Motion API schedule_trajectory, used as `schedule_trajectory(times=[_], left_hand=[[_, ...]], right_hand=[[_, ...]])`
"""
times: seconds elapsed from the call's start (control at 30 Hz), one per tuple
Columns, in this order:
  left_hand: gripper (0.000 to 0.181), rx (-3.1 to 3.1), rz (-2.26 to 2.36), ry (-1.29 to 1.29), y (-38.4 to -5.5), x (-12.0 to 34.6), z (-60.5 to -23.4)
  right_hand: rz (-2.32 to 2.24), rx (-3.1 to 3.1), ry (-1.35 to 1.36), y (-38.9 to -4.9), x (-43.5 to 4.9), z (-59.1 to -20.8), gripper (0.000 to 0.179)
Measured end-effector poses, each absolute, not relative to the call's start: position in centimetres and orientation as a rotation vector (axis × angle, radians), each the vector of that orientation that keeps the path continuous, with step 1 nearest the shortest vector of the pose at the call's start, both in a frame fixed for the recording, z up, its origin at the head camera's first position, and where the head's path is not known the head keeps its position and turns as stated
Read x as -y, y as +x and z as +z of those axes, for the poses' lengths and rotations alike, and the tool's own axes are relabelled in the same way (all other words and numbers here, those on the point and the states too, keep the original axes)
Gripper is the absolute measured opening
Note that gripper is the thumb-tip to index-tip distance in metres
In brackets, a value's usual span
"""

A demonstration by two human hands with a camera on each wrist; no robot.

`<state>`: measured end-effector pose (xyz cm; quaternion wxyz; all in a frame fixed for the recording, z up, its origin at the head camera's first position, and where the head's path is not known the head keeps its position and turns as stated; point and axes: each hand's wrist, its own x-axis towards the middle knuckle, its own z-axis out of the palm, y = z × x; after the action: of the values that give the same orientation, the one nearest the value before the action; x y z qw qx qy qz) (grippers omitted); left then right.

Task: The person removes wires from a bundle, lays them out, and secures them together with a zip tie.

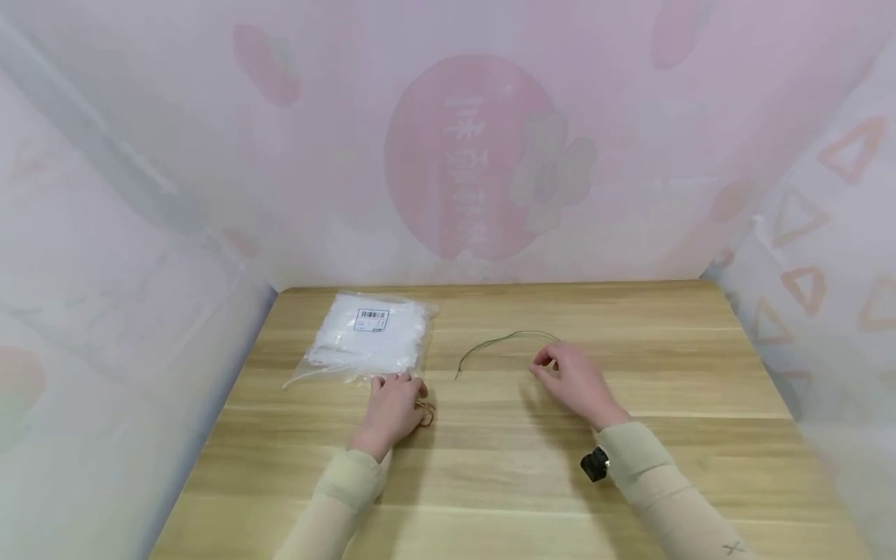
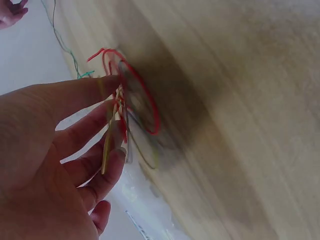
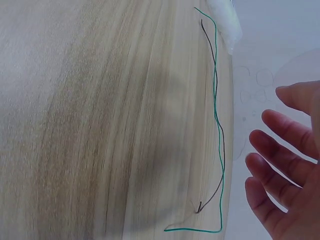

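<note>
**Left grip [image 1: 392,408] pinches a coloured bundle [image 2: 119,101], right grip [image 1: 575,381] free**

Here we are at the desk [image 1: 490,474], and the left grip has the goods: thumb against fingers, nipping a little cluster of thin wires. A red wire [image 2: 156,111] loops out past the fingertips, a yellow wire [image 2: 107,142] slants down across the fingers, and a few duller strands are too blurred to sort out.

Over to the right grip, and nothing in it! Fingers relaxed and spread, off the surface. Just beside it, on the desk, lie a green wire [image 3: 221,200] and a dark wire [image 3: 224,145], running together and crossing, the green one bent sharply at one end. In the head view that pair arcs across the gap between the two hands.

Beyond the left grip sits a clear plastic bag [image 1: 367,346] of white stuff, a barcode label [image 1: 372,320] on top; whether the fingers brush its edge, I can't tell.

So what's the play? It looks like wire sorting in mid-stage: two strands laid out, the rest bunched in hand. If so, the next move calls for the right grip to come across and tease one strand loose with a fine pinch, the left holding steady. Watch that red loop; it could easily snag its neighbours.
</note>
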<state>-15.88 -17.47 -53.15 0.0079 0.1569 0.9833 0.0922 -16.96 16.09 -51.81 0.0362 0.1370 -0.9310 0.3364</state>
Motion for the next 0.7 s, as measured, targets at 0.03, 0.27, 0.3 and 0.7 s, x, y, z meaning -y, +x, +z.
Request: schedule_trajectory(times=[0.03,0.27,0.3,0.7], left_hand=[[0.018,-3.081,0.291,0.499,-15.8,17.4,-53.3],[0.017,-3.113,0.291,0.561,-15.3,17.2,-53.8],[0.017,-3.112,0.298,0.577,-15.3,17.1,-53.8],[0.009,-2.87,0.911,0.592,-14.2,15.6,-53.2]], right_hand=[[1.04,2.86,0.425,-17.0,-15.9,-51.8,0.01],[1.042,2.878,0.463,-16.9,-15.3,-52.0,0.009],[1.043,2.88,0.468,-16.8,-15.3,-52.0,0.009],[1.122,2.874,0.573,-16.1,-13.5,-52.1,0.007]])
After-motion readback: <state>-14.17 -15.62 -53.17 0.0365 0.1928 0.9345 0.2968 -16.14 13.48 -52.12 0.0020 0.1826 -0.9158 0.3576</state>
